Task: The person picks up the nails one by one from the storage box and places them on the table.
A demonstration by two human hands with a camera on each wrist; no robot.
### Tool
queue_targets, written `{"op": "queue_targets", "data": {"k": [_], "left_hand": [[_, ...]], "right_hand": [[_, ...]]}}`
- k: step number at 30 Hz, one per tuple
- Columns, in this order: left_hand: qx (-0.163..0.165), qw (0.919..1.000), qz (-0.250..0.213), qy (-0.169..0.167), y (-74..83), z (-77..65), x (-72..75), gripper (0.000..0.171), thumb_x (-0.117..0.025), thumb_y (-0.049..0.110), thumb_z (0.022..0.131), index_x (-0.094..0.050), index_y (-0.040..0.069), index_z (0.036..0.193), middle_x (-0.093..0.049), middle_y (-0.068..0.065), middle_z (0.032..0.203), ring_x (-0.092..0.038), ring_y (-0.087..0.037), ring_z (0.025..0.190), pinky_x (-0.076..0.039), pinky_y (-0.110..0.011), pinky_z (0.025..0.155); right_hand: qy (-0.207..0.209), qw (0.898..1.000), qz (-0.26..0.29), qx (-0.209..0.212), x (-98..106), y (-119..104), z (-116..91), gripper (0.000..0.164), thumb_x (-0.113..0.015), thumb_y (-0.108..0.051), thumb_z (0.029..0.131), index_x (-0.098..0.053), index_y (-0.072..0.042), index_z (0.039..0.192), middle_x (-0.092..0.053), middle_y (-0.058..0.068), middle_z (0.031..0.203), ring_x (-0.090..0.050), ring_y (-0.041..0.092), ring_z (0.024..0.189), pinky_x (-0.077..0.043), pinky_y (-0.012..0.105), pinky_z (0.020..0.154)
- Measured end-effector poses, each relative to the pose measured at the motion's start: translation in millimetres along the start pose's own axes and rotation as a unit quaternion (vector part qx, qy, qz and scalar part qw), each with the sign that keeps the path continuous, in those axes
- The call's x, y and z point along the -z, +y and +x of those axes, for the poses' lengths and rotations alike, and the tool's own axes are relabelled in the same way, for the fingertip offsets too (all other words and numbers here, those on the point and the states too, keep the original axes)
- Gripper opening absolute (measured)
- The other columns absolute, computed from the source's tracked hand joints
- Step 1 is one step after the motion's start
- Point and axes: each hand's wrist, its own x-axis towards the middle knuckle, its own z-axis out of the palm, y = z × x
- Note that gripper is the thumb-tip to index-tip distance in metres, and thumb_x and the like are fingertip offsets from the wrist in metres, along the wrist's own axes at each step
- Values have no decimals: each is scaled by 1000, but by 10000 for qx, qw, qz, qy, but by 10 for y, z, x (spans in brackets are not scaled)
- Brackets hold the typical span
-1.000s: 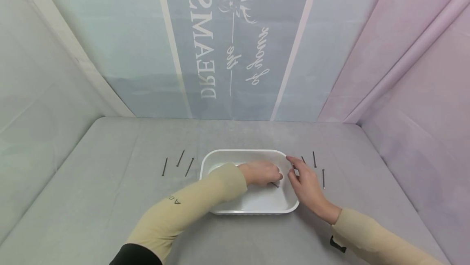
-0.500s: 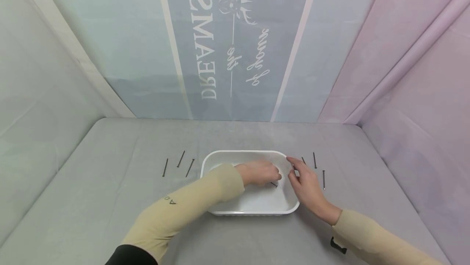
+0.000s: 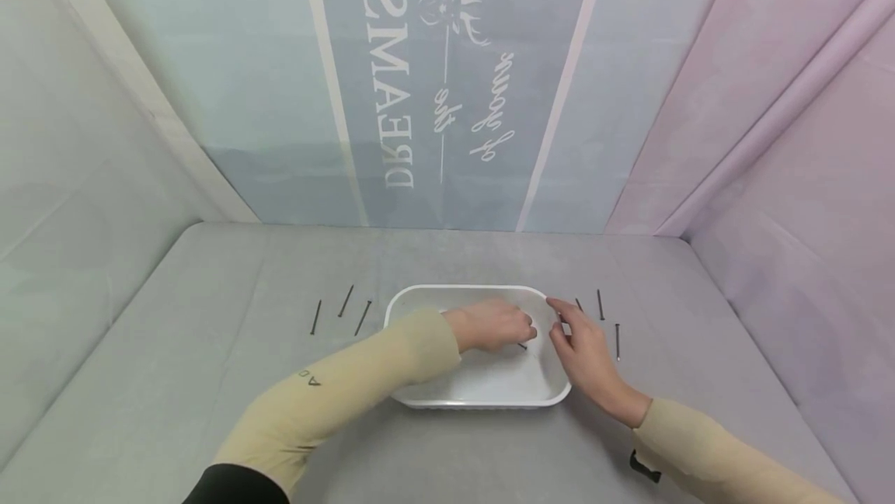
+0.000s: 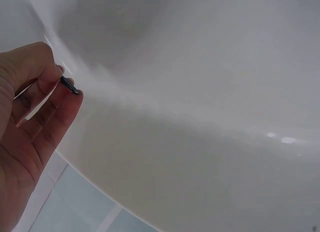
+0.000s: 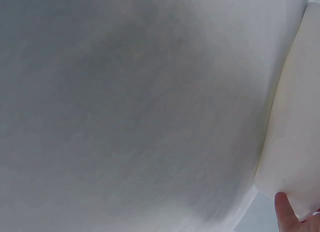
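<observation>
In the head view a white rectangular tray [image 3: 475, 393] stands on the grey surface. My left hand [image 3: 492, 324] is down inside its right half, pinching a dark screw [image 3: 521, 345] whose end shows below the fingers. The left wrist view shows this left hand [image 4: 37, 102] close to the tray wall, the screw [image 4: 70, 85] at the fingertips and mostly hidden. At the tray's right end my right hand [image 3: 587, 356] rests against the rim with fingers extended. One finger [image 5: 283, 207] touches the tray's outer wall [image 5: 292, 137] in the right wrist view.
Left of the tray lie three dark screws [image 3: 346, 302], apart from one another. Several more lie to the right, including one screw [image 3: 618, 342] beside my right hand and another screw [image 3: 579, 304] partly hidden behind it. Fabric walls [image 3: 447, 201] enclose the back and sides.
My left forearm has shifted slightly left and down. The screw end under the left hand has moved a little up and left, showing less. My right hand keeps its place on the tray.
</observation>
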Motion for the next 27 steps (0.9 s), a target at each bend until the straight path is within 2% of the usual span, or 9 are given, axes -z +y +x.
{"op": "queue_targets", "data": {"k": [9,17,22,27], "left_hand": [[35,9999,104,-44,-53,-92,48,25,-61,4,80,-62,16,102,-61,3,90,-58,-13,78,-46,-24,70],[155,9999,3,-25,-81,-167,71,27,-62,2,78,-62,16,101,-60,4,89,-57,-12,76,-45,-23,70],[244,9996,-105,-34,-72,-221,107,26,-60,0,80,-61,16,101,-59,4,88,-56,-12,74,-45,-22,68],[195,9998,-11,102,-57,-265,125,23,-58,0,79,-61,15,96,-58,4,83,-54,-14,69,-43,-23,62]], "right_hand": [[84,9999,-42,115,-10,14,5,35,-45,2,87,-52,2,121,-55,21,118,-59,35,98,-53,36,67],[-57,10000,-24,-68,-14,6,1,37,-45,-2,88,-50,0,124,-53,20,122,-57,35,103,-53,37,70],[-13,10000,14,-47,-17,16,-3,36,-46,-1,88,-51,1,123,-53,20,121,-57,34,102,-53,37,70],[-14,10000,31,-54,-17,23,-10,36,-46,-1,88,-51,1,123,-53,20,121,-57,34,102,-53,36,70]]}}
